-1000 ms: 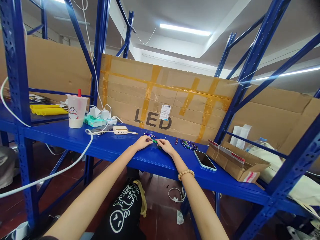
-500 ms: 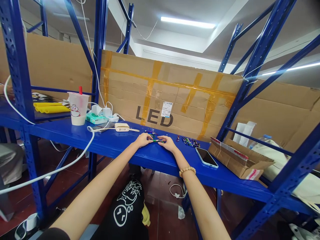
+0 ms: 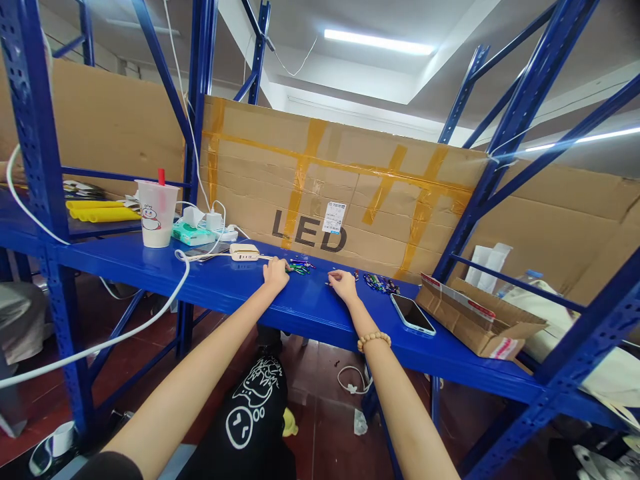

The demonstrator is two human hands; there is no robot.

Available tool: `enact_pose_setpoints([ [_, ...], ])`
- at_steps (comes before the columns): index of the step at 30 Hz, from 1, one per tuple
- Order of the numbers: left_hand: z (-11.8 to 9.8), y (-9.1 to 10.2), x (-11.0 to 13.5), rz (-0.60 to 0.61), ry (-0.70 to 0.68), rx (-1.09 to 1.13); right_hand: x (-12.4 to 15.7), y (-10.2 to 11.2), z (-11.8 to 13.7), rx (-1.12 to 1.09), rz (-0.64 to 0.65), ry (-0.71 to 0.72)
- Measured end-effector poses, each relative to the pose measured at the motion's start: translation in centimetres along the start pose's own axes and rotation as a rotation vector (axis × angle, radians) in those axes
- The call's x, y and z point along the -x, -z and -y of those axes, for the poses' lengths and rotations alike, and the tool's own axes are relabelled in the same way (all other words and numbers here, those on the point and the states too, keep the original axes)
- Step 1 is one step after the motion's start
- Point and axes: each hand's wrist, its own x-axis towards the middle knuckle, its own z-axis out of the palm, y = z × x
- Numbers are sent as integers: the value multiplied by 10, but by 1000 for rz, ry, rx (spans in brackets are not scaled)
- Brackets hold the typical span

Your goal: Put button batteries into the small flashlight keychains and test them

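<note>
- Your left hand [image 3: 276, 273]: fingers curled, back of hand up, tips against or just beside the green pieces [image 3: 300, 269]; can't make out whether the fingers pinch one.
- Your right hand [image 3: 343, 285]: wrist bent left, fingers bent, thumb and index reaching left at tabletop height; too small to make out how far apart the tips are or whether they have hold of anything.
- Hands well apart, both forearms stretched forward over the near edge, left one angled in from near left, right one from near right.
- Green pieces: small, slim, glossy, bunched right of your left hand; blue pieces [image 3: 303, 262] of similar shine touch or lie just beyond them.
- Far right of your right hand: loose pile of dark multicoloured pieces [image 3: 381, 284], shiny, tangled-looking.
- Round-bead bracelet [image 3: 374, 341], pale tan, on your right wrist.
- Tabletop [image 3: 300, 305]: smooth blue painted surface, slight gloss.
- Right: phone [image 3: 413, 315], flat, dark glass, pale case; beyond it a creased brown cardboard box [image 3: 465, 320].
- Left: cream rounded block [image 3: 244, 252] with cable; further left a translucent tapered cup [image 3: 156, 217], red straw.
- Far side: taped corrugated cardboard panel [image 3: 250, 167], printed LED.
</note>
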Motion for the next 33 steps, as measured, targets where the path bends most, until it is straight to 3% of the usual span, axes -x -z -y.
enact_pose_setpoints([
  [5,1,-4,-1,-4,21,-1,3,-1,11,-236,-5,-170],
  [13,4,-10,-7,22,-100,66,13,5,39,-594,235,-240],
  [22,6,-20,-14,135,-371,208,16,2,38,-665,461,-309],
  [33,8,-22,-15,157,-405,236,16,3,38,-665,518,-333],
])
